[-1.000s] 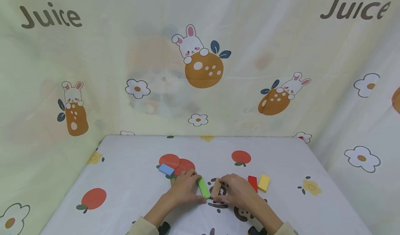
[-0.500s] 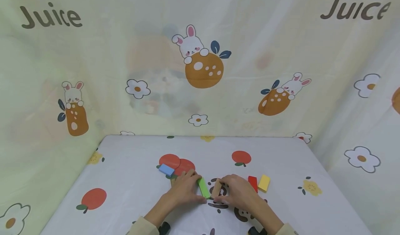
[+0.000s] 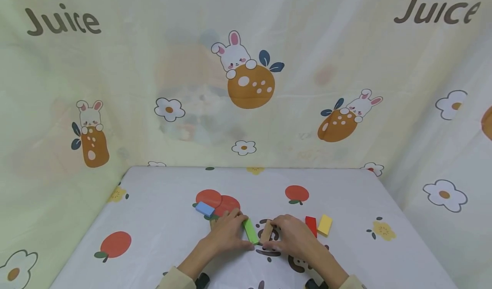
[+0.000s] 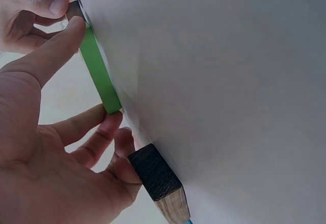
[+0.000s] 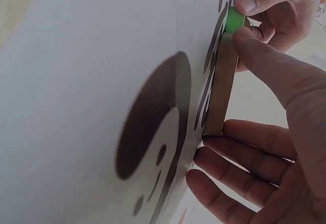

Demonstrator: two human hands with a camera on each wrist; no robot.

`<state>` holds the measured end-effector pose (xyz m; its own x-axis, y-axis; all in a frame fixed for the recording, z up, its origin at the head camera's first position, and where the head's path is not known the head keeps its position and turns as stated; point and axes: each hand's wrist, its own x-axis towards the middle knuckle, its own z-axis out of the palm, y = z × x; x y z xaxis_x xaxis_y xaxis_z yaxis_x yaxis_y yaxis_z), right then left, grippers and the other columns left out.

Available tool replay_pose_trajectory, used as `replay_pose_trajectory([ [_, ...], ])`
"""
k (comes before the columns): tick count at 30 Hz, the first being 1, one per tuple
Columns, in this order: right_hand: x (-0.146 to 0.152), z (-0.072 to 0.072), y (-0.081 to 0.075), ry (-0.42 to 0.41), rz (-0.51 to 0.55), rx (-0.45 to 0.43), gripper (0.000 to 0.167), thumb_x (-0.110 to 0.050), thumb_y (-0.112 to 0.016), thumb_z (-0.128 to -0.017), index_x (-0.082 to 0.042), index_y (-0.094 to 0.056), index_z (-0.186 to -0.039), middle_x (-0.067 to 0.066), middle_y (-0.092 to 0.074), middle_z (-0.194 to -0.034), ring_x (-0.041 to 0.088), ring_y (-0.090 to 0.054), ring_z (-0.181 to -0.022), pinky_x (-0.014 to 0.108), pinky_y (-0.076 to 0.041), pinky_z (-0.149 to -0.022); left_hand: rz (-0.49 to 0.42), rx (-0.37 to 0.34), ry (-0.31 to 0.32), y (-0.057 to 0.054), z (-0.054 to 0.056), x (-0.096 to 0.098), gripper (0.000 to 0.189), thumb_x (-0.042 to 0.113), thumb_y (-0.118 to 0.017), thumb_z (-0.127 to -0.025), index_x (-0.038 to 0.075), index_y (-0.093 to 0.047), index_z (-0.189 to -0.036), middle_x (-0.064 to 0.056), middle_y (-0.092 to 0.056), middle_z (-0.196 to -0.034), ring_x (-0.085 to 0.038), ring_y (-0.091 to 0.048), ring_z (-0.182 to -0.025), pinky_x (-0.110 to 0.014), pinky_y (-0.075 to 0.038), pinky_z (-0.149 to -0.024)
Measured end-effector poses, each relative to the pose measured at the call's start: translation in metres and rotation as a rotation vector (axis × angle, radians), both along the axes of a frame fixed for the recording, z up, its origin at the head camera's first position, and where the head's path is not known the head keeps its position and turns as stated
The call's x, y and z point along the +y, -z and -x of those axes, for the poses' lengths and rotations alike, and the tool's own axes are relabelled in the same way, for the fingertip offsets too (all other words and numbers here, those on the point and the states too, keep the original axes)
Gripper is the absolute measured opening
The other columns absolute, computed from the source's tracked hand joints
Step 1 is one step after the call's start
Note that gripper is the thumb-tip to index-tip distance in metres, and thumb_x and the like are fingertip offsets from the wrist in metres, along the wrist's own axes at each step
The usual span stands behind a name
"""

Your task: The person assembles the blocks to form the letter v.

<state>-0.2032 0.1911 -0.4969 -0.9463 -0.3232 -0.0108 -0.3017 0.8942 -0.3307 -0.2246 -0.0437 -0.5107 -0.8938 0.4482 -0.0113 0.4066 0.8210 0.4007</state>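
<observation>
In the head view my left hand (image 3: 226, 232) holds a green block (image 3: 251, 231) by its ends, thumb at the near end and a finger at the far end. My right hand (image 3: 295, 236) grips a plain wooden block (image 3: 266, 231) the same way. Both blocks lie low at the table, slanted toward each other, near ends close together. The left wrist view has the green block (image 4: 99, 71) between thumb and fingertips. Beside those fingers sits another wooden block with a dark end (image 4: 155, 173), mostly hidden by the left hand in the head view. The right wrist view shows the wooden block (image 5: 222, 84) along the cloth.
A blue block (image 3: 205, 209) lies beyond the left hand. Right of the right hand are a red block (image 3: 311, 225) and a yellow block (image 3: 324, 225), side by side. A printed white cloth (image 3: 165, 220) covers the table, and a curtain (image 3: 246, 122) hangs behind it.
</observation>
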Motion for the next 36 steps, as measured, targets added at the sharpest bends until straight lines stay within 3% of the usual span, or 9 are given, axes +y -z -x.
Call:
replay_pose_trajectory([
  [5,-0.001,0.001,-0.001,0.0,0.017,-0.021,0.07,-0.055,-0.094,-0.072,-0.011,-0.078,-0.124,0.006,-0.078,-0.123,0.027,-0.068,-0.118,0.049,-0.059,-0.102,0.0,-0.016,0.014,-0.001,-0.001,0.0,0.087,0.056,-0.093,-0.073,0.01,-0.066,-0.142,-0.005,-0.06,-0.132,-0.023,-0.057,-0.114,-0.047,-0.054,-0.101],
  [11,0.0,0.001,-0.001,-0.003,0.058,-0.031,0.07,-0.054,-0.094,-0.073,-0.011,-0.075,-0.125,0.007,-0.075,-0.128,0.027,-0.067,-0.121,0.05,-0.059,-0.104,-0.018,-0.031,0.022,-0.002,-0.003,-0.002,0.102,0.06,-0.088,-0.077,0.011,-0.049,-0.158,-0.012,-0.049,-0.145,-0.03,-0.055,-0.125,-0.057,-0.052,-0.107],
  [13,0.002,0.001,0.0,0.01,0.065,-0.013,0.068,-0.053,-0.092,-0.077,-0.011,-0.073,-0.127,0.007,-0.074,-0.131,0.027,-0.068,-0.122,0.049,-0.059,-0.105,-0.029,0.008,0.021,-0.004,-0.006,-0.001,0.094,0.056,-0.083,-0.085,0.011,-0.047,-0.159,-0.013,-0.047,-0.147,-0.03,-0.053,-0.127,-0.057,-0.051,-0.106],
  [16,0.005,0.002,0.001,0.057,0.062,0.03,0.063,-0.05,-0.087,-0.085,-0.01,-0.071,-0.13,0.007,-0.072,-0.134,0.027,-0.068,-0.125,0.048,-0.058,-0.106,0.025,0.14,0.032,-0.01,-0.013,0.002,0.066,0.042,-0.071,-0.098,0.012,-0.053,-0.155,-0.012,-0.053,-0.147,-0.03,-0.055,-0.128,-0.053,-0.052,-0.102],
  [20,0.014,0.003,0.001,0.122,0.052,0.11,0.05,-0.039,-0.081,-0.093,-0.007,-0.071,-0.13,0.01,-0.073,-0.133,0.031,-0.069,-0.127,0.051,-0.056,-0.108,0.171,0.261,0.077,-0.022,-0.032,0.008,0.048,0.023,-0.066,-0.102,0.017,-0.061,-0.149,-0.007,-0.06,-0.153,-0.03,-0.058,-0.136,-0.051,-0.053,-0.107],
  [23,0.025,0.005,0.0,0.149,0.061,0.156,0.046,-0.03,-0.08,-0.094,-0.003,-0.071,-0.13,0.014,-0.074,-0.133,0.036,-0.069,-0.127,0.054,-0.055,-0.109,0.234,0.215,0.151,-0.027,-0.046,0.011,0.05,0.022,-0.066,-0.102,0.021,-0.058,-0.152,-0.001,-0.053,-0.163,-0.029,-0.053,-0.149,-0.055,-0.048,-0.118],
  [26,0.039,0.007,-0.002,0.16,0.062,0.181,0.047,-0.025,-0.08,-0.093,0.0,-0.07,-0.131,0.019,-0.074,-0.133,0.04,-0.069,-0.126,0.057,-0.054,-0.109,0.275,0.165,0.229,-0.025,-0.055,0.014,0.051,0.023,-0.06,-0.105,0.021,-0.054,-0.156,0.003,-0.044,-0.17,-0.028,-0.043,-0.157,-0.06,-0.043,-0.122],
  [31,0.061,0.01,-0.004,0.17,0.024,0.139,0.058,-0.026,-0.083,-0.09,0.003,-0.066,-0.137,0.023,-0.072,-0.135,0.043,-0.068,-0.127,0.059,-0.054,-0.108,0.341,0.163,0.313,-0.017,-0.06,0.016,0.061,0.023,-0.061,-0.103,0.023,-0.044,-0.162,0.009,-0.037,-0.173,-0.027,-0.039,-0.16,-0.06,-0.044,-0.121],
  [36,0.079,0.013,-0.003,0.169,-0.021,0.054,0.062,-0.027,-0.085,-0.089,0.001,-0.065,-0.14,0.022,-0.071,-0.137,0.039,-0.069,-0.121,0.057,-0.057,-0.105,0.352,0.156,0.342,-0.013,-0.062,0.015,0.071,0.026,-0.068,-0.099,0.024,-0.04,-0.164,0.01,-0.036,-0.173,-0.026,-0.041,-0.159,-0.061,-0.046,-0.118],
])
